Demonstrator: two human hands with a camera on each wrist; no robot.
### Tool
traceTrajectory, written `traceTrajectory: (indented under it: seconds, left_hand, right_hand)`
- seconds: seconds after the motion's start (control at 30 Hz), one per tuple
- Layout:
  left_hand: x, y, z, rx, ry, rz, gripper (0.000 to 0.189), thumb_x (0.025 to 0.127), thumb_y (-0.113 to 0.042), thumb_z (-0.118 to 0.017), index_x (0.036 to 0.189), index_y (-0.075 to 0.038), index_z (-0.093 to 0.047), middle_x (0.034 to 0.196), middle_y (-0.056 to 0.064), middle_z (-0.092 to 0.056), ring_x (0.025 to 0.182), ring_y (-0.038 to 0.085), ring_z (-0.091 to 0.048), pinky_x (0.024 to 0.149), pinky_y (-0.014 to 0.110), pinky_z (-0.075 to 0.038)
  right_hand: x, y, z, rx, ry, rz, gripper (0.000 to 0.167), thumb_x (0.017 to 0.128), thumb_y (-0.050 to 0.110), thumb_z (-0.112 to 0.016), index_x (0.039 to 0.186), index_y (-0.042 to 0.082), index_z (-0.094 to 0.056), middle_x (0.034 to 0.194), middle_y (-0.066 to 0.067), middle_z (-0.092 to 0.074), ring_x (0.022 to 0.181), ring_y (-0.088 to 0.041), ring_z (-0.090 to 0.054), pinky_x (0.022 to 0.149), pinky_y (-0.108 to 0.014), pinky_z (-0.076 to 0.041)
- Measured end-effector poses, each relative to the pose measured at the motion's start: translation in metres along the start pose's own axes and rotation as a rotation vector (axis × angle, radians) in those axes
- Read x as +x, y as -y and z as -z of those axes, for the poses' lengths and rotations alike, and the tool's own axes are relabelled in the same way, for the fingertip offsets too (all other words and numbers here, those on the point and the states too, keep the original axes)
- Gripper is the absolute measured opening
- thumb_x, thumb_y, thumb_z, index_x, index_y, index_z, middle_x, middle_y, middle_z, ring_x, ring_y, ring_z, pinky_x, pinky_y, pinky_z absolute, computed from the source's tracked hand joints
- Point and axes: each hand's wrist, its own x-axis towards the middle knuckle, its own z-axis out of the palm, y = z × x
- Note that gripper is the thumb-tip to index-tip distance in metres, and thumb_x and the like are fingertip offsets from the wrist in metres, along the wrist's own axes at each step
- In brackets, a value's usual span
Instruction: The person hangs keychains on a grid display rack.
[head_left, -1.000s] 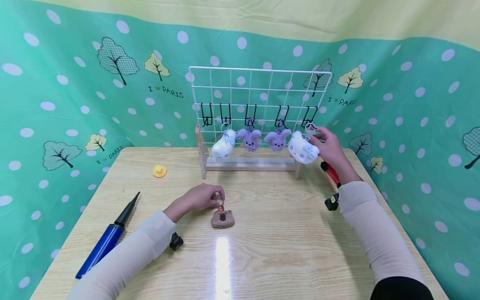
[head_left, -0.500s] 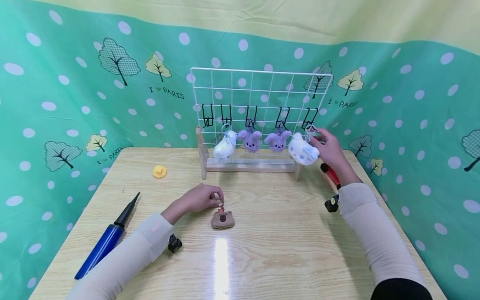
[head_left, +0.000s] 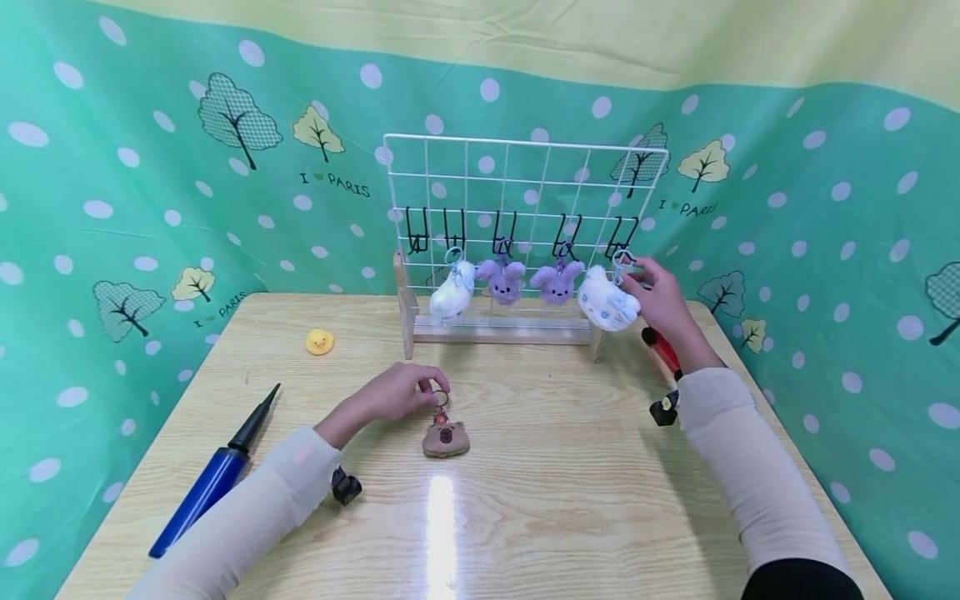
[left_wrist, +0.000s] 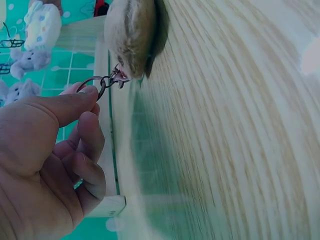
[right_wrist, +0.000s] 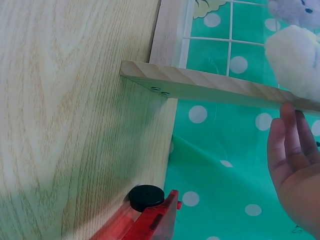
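My left hand (head_left: pixel 401 392) pinches the metal ring of a brown bear-like plush keychain (head_left: pixel 446 440) by thumb and finger. Its ring and chain are raised, while its body stays low over the wooden table. In the left wrist view the ring (left_wrist: pixel 91 82) shows between the fingertips. My right hand (head_left: pixel 663 302) is at the rack's right end, fingertips at the pale blue ring of a white cat-shaped plush keychain (head_left: pixel 606 300). That ring sits at the rightmost black hook (head_left: pixel 621 237). In the right wrist view the plush (right_wrist: pixel 295 60) lies beyond the fingers, and the grip itself is out of frame.
The white wire rack (head_left: pixel 525 147) on wooden feet also bears two purple rabbit plushes (head_left: pixel 502 282) and another white plush (head_left: pixel 452 296). A yellow duck (head_left: pixel 319 342) and a blue hand pump (head_left: pixel 206 492) lie left. A red tool (head_left: pixel 662 350) lies under my right forearm.
My left hand has risen slightly, drawing the brown keychain's ring upward so it shows more. The right hand stays nearly still at the white plush's ring.
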Motion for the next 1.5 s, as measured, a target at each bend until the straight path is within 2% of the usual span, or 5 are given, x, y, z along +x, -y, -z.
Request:
traceTrajectory:
  seconds: [0.17, 0.53, 0.7, 1.2, 1.5]
  left_hand:
    - [0.0, -0.003, 0.001, -0.024, 0.001, -0.019, 0.016, 0.095, -0.013, -0.071, 0.109, -0.02, -0.072, 0.085, -0.007, -0.073, 0.076, 0.004, -0.064, 0.072, 0.026, -0.054]
    - [-0.002, -0.01, 0.004, -0.024, -0.032, -0.023, 0.014, 0.096, -0.015, -0.07, 0.107, -0.023, -0.072, 0.086, -0.005, -0.072, 0.071, 0.006, -0.062, 0.064, 0.025, -0.052]
    - [-0.004, -0.016, 0.008, -0.047, -0.052, -0.009, 0.014, 0.097, -0.015, -0.07, 0.107, -0.024, -0.071, 0.085, -0.002, -0.071, 0.065, 0.009, -0.059, 0.06, 0.027, -0.05]
    - [-0.008, -0.018, 0.018, -0.029, -0.096, -0.019, 0.017, 0.096, -0.015, -0.071, 0.112, -0.022, -0.072, 0.085, -0.005, -0.069, 0.073, 0.011, -0.061, 0.065, 0.028, -0.051]
    - [-0.011, -0.013, 0.019, -0.027, -0.098, -0.025, 0.02, 0.096, -0.014, -0.071, 0.115, -0.015, -0.072, 0.084, -0.005, -0.069, 0.074, 0.011, -0.062, 0.065, 0.027, -0.052]
  right_hand:
    - [-0.001, 0.001, 0.0, 0.004, 0.005, -0.001, 0.051, 0.103, 0.048, -0.053, 0.148, 0.025, -0.047, 0.15, -0.018, -0.051, 0.125, -0.036, -0.056, 0.084, -0.025, -0.059]
    - [-0.002, 0.0, -0.001, 0.006, 0.008, -0.007, 0.053, 0.103, 0.051, -0.053, 0.148, 0.025, -0.046, 0.151, -0.018, -0.05, 0.127, -0.036, -0.055, 0.098, -0.043, -0.059]
    - [-0.002, 0.0, -0.001, 0.009, 0.005, -0.004, 0.053, 0.102, 0.051, -0.053, 0.149, 0.026, -0.047, 0.15, -0.018, -0.05, 0.126, -0.036, -0.056, 0.093, -0.036, -0.06]
    - [-0.002, -0.001, -0.001, 0.01, -0.005, 0.011, 0.053, 0.103, 0.05, -0.052, 0.149, 0.023, -0.047, 0.148, -0.02, -0.052, 0.122, -0.036, -0.057, 0.082, -0.024, -0.059]
    - [-0.002, -0.001, -0.001, 0.01, -0.001, 0.001, 0.054, 0.103, 0.051, -0.052, 0.149, 0.024, -0.046, 0.149, -0.019, -0.051, 0.123, -0.036, -0.057, 0.084, -0.027, -0.059]
